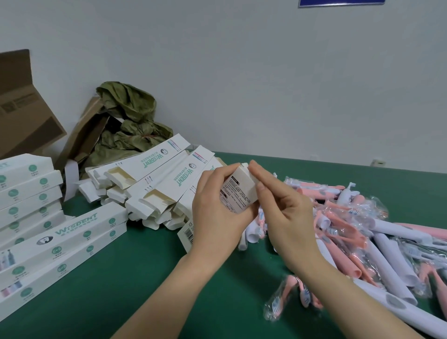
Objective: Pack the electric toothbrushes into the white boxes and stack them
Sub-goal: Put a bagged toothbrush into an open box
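**A:** What's the surface like?

**B:** A worktop (pixel 135 278) covered in dark green, set against a plain pale wall (pixel 242 72). A strip of a blue sign (pixel 341 2) shows at the very top.

**A:** And the hands?

**B:** Both are raised over the middle. The left hand (pixel 217 215) wraps round the body of a white box (pixel 238 193) from the left and beneath. The right hand (pixel 287 217) pinches the box's upper end, with the forefinger along the end flap and the thumb on the printed side. The box is tilted and clear of the worktop.

**A:** Where are the toothbrushes?

**B:** Heaped on the right is a pile of toothbrushes (pixel 362 229), pink and white, many in clear bags, running out of view at the right. A bag of brush heads (pixel 290 297) lies just beside the right forearm.

**A:** The left side?

**B:** Closed boxes (pixel 29 193) are stacked several high and run off the left edge, with two more lying in front. Behind them, toward the wall, is a loose heap of open boxes (pixel 154 184) with their flaps out. In the back corner are brown cartons (pixel 21 104) and crumpled green paper (pixel 130 121).

**A:** Any room to move?

**B:** A bare green strip in the near middle, between the stack and the toothbrushes, and the forearms cross it. The far edge meets the wall, and the near edge is out of view.
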Available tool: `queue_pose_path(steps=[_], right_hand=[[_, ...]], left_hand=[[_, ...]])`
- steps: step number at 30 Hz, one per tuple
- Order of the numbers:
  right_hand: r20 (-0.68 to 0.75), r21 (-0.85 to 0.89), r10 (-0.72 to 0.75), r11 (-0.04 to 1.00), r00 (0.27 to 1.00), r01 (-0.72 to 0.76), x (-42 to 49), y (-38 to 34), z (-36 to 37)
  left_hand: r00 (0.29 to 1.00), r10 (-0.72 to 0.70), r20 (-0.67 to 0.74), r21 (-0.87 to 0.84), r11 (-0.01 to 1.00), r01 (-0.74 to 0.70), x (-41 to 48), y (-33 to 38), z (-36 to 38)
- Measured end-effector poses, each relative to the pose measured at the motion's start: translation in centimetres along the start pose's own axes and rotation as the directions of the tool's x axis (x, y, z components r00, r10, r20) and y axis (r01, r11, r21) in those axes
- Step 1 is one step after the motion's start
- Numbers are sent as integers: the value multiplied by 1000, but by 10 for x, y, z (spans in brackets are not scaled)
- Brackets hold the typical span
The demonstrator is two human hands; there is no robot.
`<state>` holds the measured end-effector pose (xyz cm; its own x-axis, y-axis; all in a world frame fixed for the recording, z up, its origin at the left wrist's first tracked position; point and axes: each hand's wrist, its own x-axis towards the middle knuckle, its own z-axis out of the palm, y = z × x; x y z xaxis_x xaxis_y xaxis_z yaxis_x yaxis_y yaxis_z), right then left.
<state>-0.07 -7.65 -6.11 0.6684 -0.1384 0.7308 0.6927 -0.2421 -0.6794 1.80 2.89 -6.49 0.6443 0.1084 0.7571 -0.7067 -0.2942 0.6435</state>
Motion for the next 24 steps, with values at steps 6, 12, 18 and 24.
queue_pose_path(steps=[6, 12, 18, 24], right_hand=[[198, -192, -123, 968, 972, 161, -3, -2, 3], [-50, 194, 212, 961, 976, -199, 19, -13, -11], [240, -137, 827, 548, 509, -825, 30, 8, -37], [154, 251, 800, 536, 580, -806, 36, 12, -47]], left_hand=[[999, -6, -39, -22, 1000, 5, 2, -1, -4], [986, 52, -156, -175, 981, -80, 12, 8, -19], [935, -273, -225, -700, 713, 40, 35, 1, -38], [863, -447, -233, -387, 857, 340, 27, -19, -24]])
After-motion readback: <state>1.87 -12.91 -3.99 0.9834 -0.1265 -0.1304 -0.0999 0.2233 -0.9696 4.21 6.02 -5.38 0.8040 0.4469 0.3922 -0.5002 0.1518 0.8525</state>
